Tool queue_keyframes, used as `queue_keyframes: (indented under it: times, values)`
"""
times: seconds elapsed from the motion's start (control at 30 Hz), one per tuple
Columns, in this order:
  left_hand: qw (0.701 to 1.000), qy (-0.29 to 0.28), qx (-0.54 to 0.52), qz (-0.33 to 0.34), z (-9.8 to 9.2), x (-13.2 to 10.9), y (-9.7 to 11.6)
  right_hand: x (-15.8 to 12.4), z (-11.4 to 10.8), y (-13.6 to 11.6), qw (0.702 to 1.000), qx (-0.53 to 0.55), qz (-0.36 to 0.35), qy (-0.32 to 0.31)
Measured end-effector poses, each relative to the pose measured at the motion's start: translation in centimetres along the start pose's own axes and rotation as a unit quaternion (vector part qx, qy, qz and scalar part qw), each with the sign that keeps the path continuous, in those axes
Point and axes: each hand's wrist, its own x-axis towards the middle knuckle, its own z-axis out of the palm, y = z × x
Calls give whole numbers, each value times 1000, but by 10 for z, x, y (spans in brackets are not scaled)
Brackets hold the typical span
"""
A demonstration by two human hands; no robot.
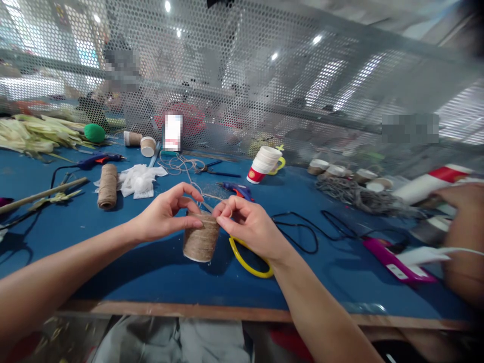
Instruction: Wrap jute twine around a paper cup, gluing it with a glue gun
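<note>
My left hand grips a small cup wrapped in jute twine, thumb low on its side and fingers curled over the rim. Above the blue table my right hand pinches the twine at the cup's top edge. Yellow-handled scissors hang from that same hand, their blades pointing toward the cup. A loose strand of twine runs from the cup back across the table.
A jute spool, white fabric, blue glue guns, stacked paper cups, wrapped cups, dried husks, black cables and a pink tool lie around. Another person's hand is at right. A perforated metal screen stands behind.
</note>
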Motion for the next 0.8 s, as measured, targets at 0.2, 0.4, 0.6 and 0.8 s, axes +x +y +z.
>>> queue_keyframes:
  times: [0.2,0.4,0.6,0.8]
  values:
    - [1000,-8,4,-4,1,0,0,0,1,-1,1000,-2,-3,1]
    - [993,-5,117,-28,2,1,2,-1,6,-3,998,-54,-32,1]
    - [982,-21,182,-36,5,2,3,-2,12,0,984,-155,-91,6]
    - [977,-10,212,-30,8,2,0,0,15,6,969,-211,-131,-1]
